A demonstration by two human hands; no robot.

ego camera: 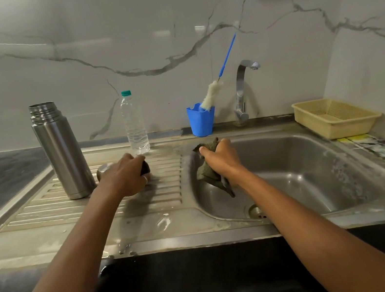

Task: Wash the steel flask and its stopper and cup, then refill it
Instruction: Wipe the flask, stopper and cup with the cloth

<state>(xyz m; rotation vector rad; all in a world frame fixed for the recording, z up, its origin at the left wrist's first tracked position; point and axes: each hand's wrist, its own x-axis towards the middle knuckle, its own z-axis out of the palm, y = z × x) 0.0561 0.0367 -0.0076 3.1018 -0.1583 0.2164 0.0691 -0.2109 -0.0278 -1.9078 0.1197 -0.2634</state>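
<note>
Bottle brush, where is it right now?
Head view, near centre: the bottle brush stands head-down in the blue cup on the back ledge, left of the tap and right of the water bottle.

Home kitchen: steel sink (293, 169), tap (243, 90).

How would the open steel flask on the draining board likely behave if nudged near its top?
The steel flask is tall and narrow, standing on the ribbed draining board, so it would probably tip rather than slide. Its smooth round body looks apt to roll once down.

Dim, soft overhead light; wide-angle edge distortion.
</note>
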